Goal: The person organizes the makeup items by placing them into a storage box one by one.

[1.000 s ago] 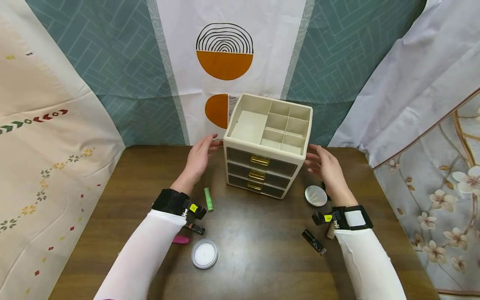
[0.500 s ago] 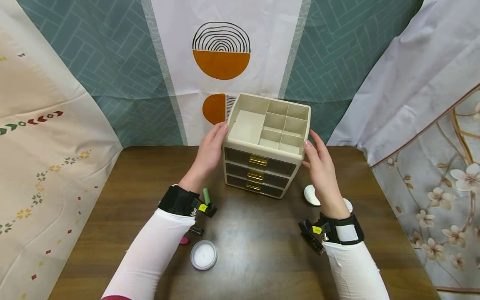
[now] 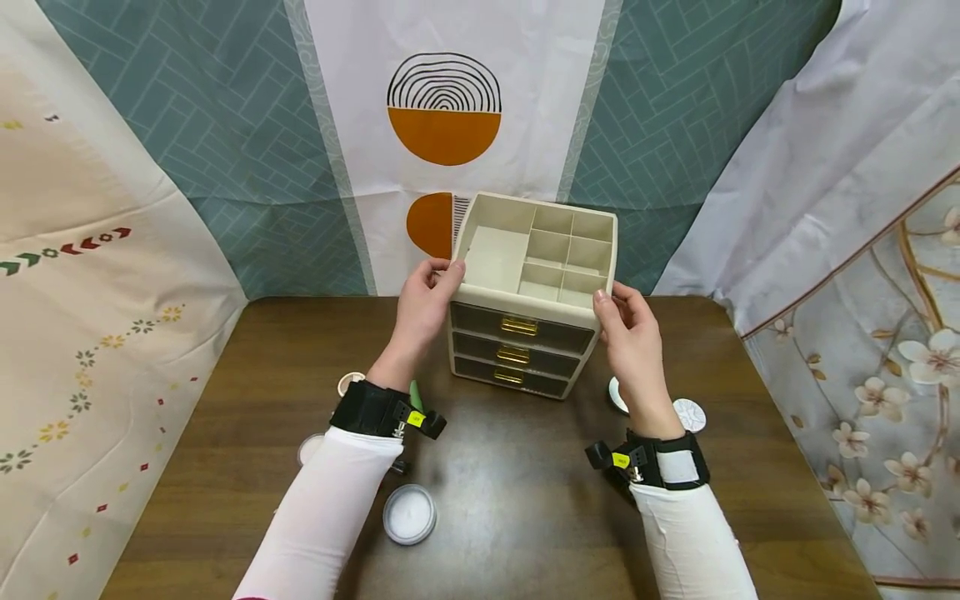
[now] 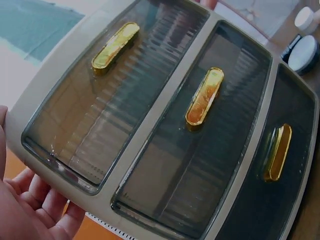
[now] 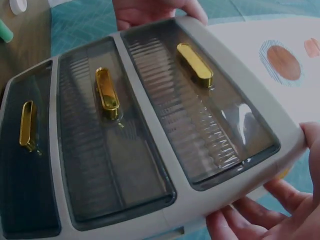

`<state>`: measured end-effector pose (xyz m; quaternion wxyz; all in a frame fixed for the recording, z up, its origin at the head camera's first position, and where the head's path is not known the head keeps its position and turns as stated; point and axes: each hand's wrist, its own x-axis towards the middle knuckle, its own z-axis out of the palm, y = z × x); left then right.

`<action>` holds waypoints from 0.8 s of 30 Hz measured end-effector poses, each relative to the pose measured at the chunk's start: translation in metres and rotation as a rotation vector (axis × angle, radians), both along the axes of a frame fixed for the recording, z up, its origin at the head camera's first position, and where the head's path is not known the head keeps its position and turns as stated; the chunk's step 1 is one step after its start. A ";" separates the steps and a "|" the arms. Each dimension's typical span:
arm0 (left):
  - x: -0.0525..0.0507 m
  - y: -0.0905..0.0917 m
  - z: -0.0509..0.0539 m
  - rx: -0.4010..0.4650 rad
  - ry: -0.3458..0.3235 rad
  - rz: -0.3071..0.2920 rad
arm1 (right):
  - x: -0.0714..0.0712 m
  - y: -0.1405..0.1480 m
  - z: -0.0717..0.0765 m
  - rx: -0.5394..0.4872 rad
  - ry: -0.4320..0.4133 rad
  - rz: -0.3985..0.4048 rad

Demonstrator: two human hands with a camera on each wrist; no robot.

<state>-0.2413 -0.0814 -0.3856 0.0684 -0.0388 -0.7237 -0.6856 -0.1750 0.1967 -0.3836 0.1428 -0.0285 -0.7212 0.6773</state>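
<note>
So both hands are on the cream drawer organizer (image 3: 534, 287). The left grip (image 3: 424, 307) pinches its front left top corner, thumb over the rim and fingers wrapped round the side wall. The right grip (image 3: 632, 337) does pretty much the same on the other corner, thumb up front, fingers curled behind the side.

The box itself is at the back of the worktop (image 3: 510, 517), roughly in the middle and turned a little. Up top there's one long compartment on the left and six little ones on the right. Below that, three smoky see-through drawers with gold handles (image 3: 519, 326), all closed.

Near the left wrist a green tube (image 3: 416, 396) is half hidden, with a round white jar (image 3: 409, 514) closer to the person. Over by the right wrist there's a white disc (image 3: 690, 415), plus another round white piece (image 3: 617, 396) partly covered by the arm. Patterned cloth (image 3: 442, 179) hangs right behind it all.
</note>
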 end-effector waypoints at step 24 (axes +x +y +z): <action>0.008 -0.003 0.003 -0.267 0.153 0.025 | -0.038 -0.004 -0.010 -0.043 0.046 -0.152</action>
